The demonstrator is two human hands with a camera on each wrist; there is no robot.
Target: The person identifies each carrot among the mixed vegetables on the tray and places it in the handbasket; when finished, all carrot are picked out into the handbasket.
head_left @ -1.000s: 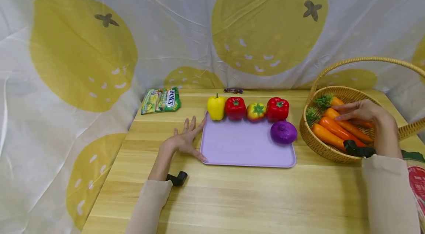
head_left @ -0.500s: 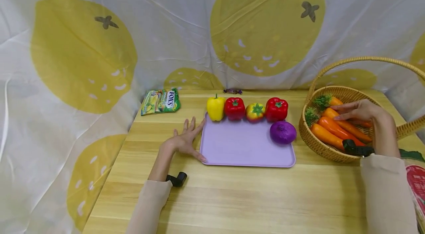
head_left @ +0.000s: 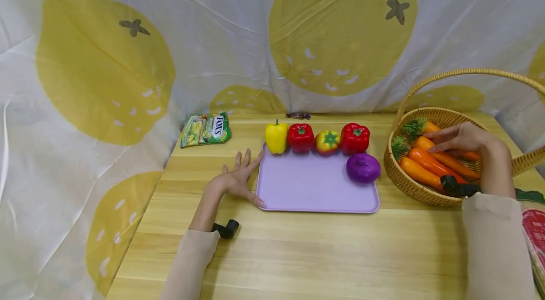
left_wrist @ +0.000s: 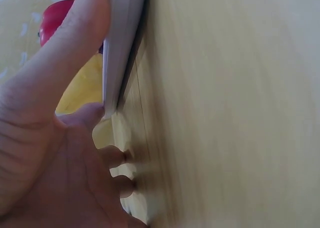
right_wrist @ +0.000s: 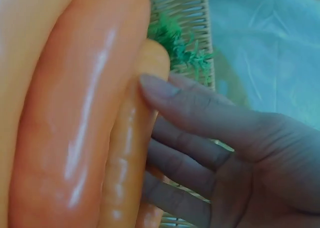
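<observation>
My left hand [head_left: 236, 181] spreads its fingers at the left side of a lilac tray [head_left: 311, 191]; the thumb touches the near left corner and the index fingertip the far left one. In the left wrist view the thumb [left_wrist: 70, 48] lies along the tray's edge, other fingertips down on the wood. Inside a wicker basket [head_left: 408, 191] on the right, my right hand [head_left: 468, 141] pinches an orange carrot [right_wrist: 122, 173], thumb on one side and fingers on the other. Several more carrots [head_left: 419, 174] lie beside it, with green tops.
Along the tray's far edge stand a yellow pepper [head_left: 276, 139], a red pepper [head_left: 300, 139], a small red-yellow one [head_left: 327, 144] and another red pepper [head_left: 355, 140]. A purple onion [head_left: 363, 169] sits at the tray's right. A green snack packet [head_left: 206, 129] and a wrapped candy [head_left: 298, 116] lie behind.
The right hand's knuckles have risen slightly and its fingers bend a little more at the carrot. The left hand and the tray stay where they were.
</observation>
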